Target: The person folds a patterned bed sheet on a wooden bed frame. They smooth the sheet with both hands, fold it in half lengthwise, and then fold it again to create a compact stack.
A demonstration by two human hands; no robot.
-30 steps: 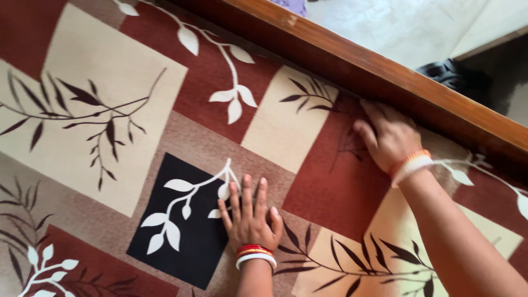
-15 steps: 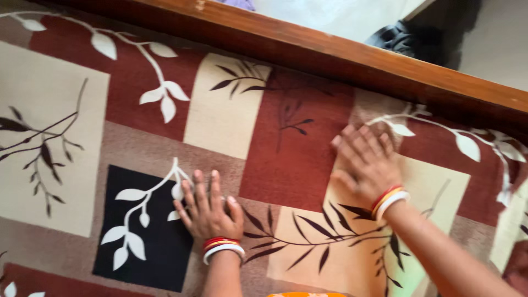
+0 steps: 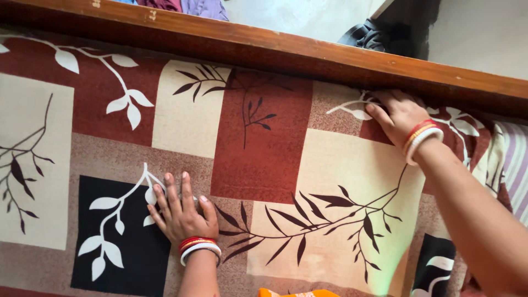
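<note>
The right hand (image 3: 400, 115) is pressed, fingers curled, into the bedsheet (image 3: 264, 148) edge right against the wooden bed rail (image 3: 286, 55), gripping nothing visibly, while the left hand (image 3: 181, 212) is laid flat and open well nearer the body.

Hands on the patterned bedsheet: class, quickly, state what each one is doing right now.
Left hand: open, flat on the bedsheet, holding nothing.
Right hand: fingers tucked at the sheet's edge by the wooden frame; grip cannot be told.

No packages, labels, signs or screens visible.
</note>
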